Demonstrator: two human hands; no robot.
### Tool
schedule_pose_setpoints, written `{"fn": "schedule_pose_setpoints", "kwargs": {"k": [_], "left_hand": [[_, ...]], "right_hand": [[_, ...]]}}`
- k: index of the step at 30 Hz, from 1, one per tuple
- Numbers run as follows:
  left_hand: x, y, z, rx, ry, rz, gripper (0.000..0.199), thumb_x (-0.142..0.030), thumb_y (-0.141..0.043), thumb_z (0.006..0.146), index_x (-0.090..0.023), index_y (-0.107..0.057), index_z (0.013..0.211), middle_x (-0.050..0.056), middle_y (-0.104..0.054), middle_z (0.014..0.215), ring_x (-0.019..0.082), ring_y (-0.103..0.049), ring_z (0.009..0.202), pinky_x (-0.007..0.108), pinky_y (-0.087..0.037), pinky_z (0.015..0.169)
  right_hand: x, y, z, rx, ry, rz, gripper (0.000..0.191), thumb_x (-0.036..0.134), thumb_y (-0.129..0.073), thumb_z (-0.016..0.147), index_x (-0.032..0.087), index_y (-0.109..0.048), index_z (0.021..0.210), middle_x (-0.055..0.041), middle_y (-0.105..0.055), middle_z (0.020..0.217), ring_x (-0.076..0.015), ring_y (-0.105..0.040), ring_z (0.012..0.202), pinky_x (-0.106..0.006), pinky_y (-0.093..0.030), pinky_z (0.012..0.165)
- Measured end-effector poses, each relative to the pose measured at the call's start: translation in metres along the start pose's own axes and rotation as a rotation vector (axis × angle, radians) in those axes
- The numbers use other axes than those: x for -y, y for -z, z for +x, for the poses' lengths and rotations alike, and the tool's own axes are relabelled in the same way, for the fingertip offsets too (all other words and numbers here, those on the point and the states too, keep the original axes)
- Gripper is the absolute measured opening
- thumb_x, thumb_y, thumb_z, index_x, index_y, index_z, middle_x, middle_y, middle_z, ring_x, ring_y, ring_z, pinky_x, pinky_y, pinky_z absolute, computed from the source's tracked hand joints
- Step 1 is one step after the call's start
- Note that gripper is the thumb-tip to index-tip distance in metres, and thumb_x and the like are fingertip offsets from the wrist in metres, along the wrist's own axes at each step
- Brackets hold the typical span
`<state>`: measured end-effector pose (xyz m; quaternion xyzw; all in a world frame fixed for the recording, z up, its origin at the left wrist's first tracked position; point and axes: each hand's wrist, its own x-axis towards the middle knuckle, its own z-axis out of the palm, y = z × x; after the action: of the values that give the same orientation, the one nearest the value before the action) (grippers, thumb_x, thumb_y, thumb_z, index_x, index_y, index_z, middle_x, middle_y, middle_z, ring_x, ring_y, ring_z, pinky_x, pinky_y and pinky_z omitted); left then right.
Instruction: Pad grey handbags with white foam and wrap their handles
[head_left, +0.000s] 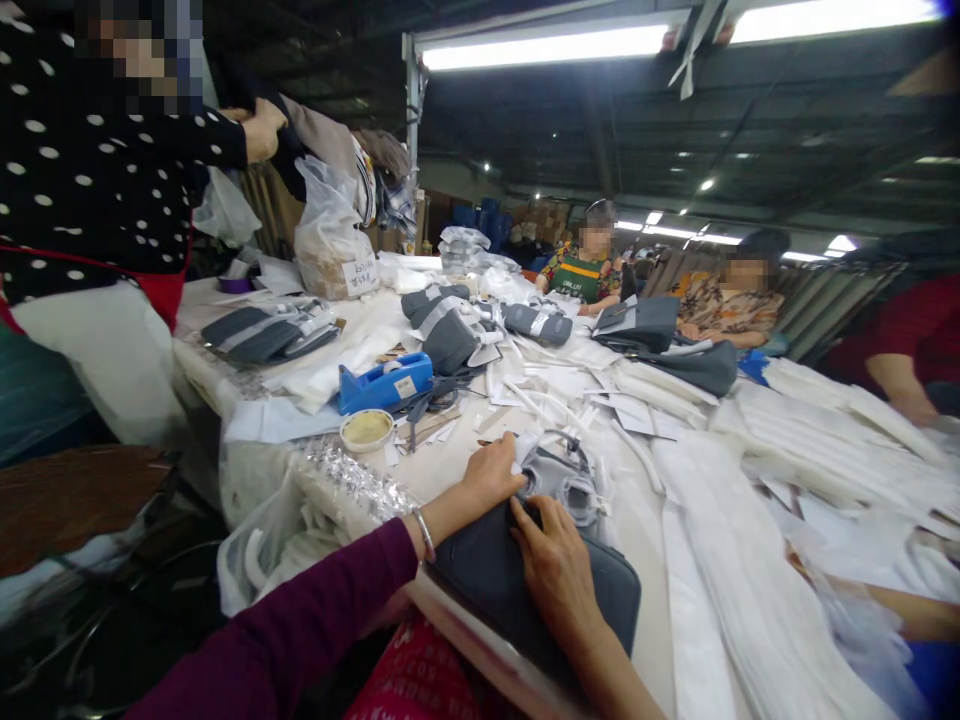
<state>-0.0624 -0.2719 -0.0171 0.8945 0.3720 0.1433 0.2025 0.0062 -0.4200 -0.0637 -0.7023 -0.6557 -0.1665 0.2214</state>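
Observation:
A dark grey handbag [480, 560] lies flat at the near edge of the table in front of me. At its far edge, my left hand [491, 472] is closed, fingers bent down on the bag beside the wrapped part. My right hand [556, 560] rests over the bag's middle, its curled fingers gripping the same edge close to the left fingertips. Just beyond them sits a bundle of pale grey wrapping [574, 490] around the bag's handle or fittings. What lies under the fingertips is hidden.
A blue tape dispenser [386, 383] and a round tub [367, 430] stand left of my hands. Several grey bags [442, 325] lie farther back. Long white padding strips [742, 540] cover the right side. Co-workers stand or sit around; a polka-dot sleeve [210, 137] is at left.

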Motion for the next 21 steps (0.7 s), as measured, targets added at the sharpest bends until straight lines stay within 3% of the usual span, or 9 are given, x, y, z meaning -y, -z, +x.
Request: {"fn": "schedule_pose_setpoints", "kwargs": {"k": [4, 8, 10, 12, 14, 15, 16, 18, 21], "left_hand": [[0.009, -0.010, 0.021, 0.009, 0.088, -0.021, 0.041, -0.036, -0.058, 0.076, -0.013, -0.051, 0.110, 0.015, -0.061, 0.113, 0.029, -0.060, 0.103, 0.035, -0.047, 0.082], [0.025, -0.007, 0.043, 0.124, 0.184, -0.061, 0.041, -0.049, -0.062, 0.072, -0.014, -0.058, 0.095, 0.009, -0.067, 0.092, 0.026, -0.064, 0.089, 0.030, -0.049, 0.071], [0.022, -0.004, 0.043, 0.151, 0.197, -0.067, 0.043, -0.048, -0.066, 0.070, -0.014, -0.059, 0.096, 0.008, -0.066, 0.091, 0.025, -0.064, 0.087, 0.030, -0.050, 0.070], [0.011, -0.001, 0.030, 0.100, 0.197, -0.052, 0.049, -0.042, -0.065, 0.073, -0.012, -0.056, 0.110, 0.012, -0.063, 0.105, 0.028, -0.062, 0.098, 0.035, -0.050, 0.079], [-0.002, -0.003, 0.006, -0.055, 0.069, -0.050, 0.051, -0.029, -0.056, 0.080, -0.013, -0.045, 0.127, 0.017, -0.050, 0.129, 0.029, -0.050, 0.119, 0.040, -0.043, 0.097], [-0.007, -0.005, -0.007, -0.173, -0.101, -0.070, 0.050, -0.021, -0.049, 0.082, -0.014, -0.042, 0.131, 0.016, -0.044, 0.136, 0.028, -0.043, 0.127, 0.042, -0.037, 0.105], [-0.010, -0.009, -0.019, -0.213, -0.331, -0.121, 0.048, -0.015, -0.043, 0.084, -0.015, -0.042, 0.131, 0.015, -0.044, 0.137, 0.025, -0.040, 0.129, 0.041, -0.032, 0.109], [-0.010, -0.019, -0.037, -0.086, -0.681, -0.262, 0.045, -0.011, -0.039, 0.083, -0.016, -0.046, 0.126, 0.011, -0.054, 0.126, 0.020, -0.046, 0.122, 0.036, -0.034, 0.110], [0.001, -0.030, -0.045, 0.029, -0.647, -0.423, 0.045, -0.009, -0.036, 0.081, -0.013, -0.045, 0.124, 0.011, -0.059, 0.116, 0.018, -0.054, 0.110, 0.031, -0.043, 0.101]], "right_hand": [[0.001, 0.003, 0.000, 0.024, 0.009, 0.009, 0.035, 0.015, -0.050, 0.090, 0.018, -0.059, 0.123, -0.0109, -0.058, 0.104, -0.0239, -0.052, 0.096, -0.039, -0.049, 0.083], [0.000, 0.004, 0.003, 0.057, -0.026, 0.036, 0.033, 0.016, -0.052, 0.089, 0.019, -0.062, 0.120, -0.0102, -0.058, 0.103, -0.0240, -0.052, 0.096, -0.039, -0.049, 0.084], [-0.001, 0.004, 0.004, 0.059, -0.049, 0.063, 0.031, 0.016, -0.053, 0.089, 0.020, -0.063, 0.118, -0.0100, -0.059, 0.102, -0.0238, -0.053, 0.095, -0.039, -0.049, 0.084], [-0.002, 0.002, 0.004, 0.047, -0.063, 0.094, 0.031, 0.016, -0.053, 0.088, 0.020, -0.064, 0.116, -0.0098, -0.060, 0.101, -0.0237, -0.053, 0.094, -0.039, -0.049, 0.084], [-0.003, -0.002, 0.003, 0.027, -0.069, 0.130, 0.029, 0.014, -0.054, 0.086, 0.021, -0.066, 0.111, -0.0092, -0.060, 0.099, -0.0236, -0.054, 0.092, -0.040, -0.050, 0.083], [-0.003, -0.004, 0.002, 0.007, -0.068, 0.149, 0.028, 0.011, -0.053, 0.085, 0.020, -0.068, 0.107, -0.0093, -0.061, 0.098, -0.0239, -0.054, 0.092, -0.040, -0.050, 0.082], [-0.004, -0.007, 0.001, -0.022, -0.066, 0.165, 0.029, 0.008, -0.051, 0.083, 0.019, -0.068, 0.103, -0.0098, -0.061, 0.098, -0.0245, -0.054, 0.093, -0.041, -0.050, 0.083], [-0.006, -0.011, 0.000, -0.095, -0.058, 0.189, 0.033, 0.002, -0.048, 0.078, 0.017, -0.069, 0.098, -0.0117, -0.062, 0.103, -0.0259, -0.054, 0.099, -0.042, -0.050, 0.087], [-0.008, -0.011, 0.000, -0.141, -0.048, 0.250, 0.037, 0.001, -0.044, 0.077, 0.019, -0.067, 0.100, -0.0106, -0.062, 0.109, -0.0245, -0.055, 0.104, -0.040, -0.049, 0.090]]}}
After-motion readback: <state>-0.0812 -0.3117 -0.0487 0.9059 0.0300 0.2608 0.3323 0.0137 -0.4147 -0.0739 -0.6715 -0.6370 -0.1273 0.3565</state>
